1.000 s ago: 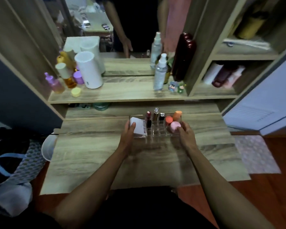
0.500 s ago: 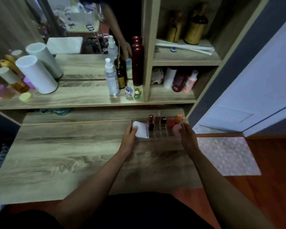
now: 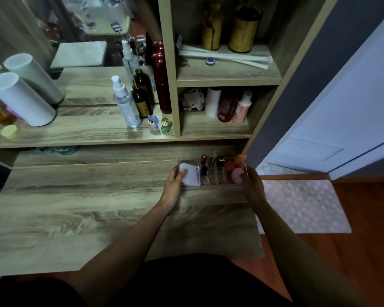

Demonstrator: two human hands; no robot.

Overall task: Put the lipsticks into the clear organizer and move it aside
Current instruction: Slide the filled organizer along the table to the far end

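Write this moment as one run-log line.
left hand: grips organizer's left end | right hand: grips right end | clear organizer: holds lipsticks, near desk's right edge

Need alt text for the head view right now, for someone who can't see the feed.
Both hands grip a clear organizer at the right end of a wooden table: left hand at its left end, right hand at its right. Lipsticks, sponges and a white packet sit inside.
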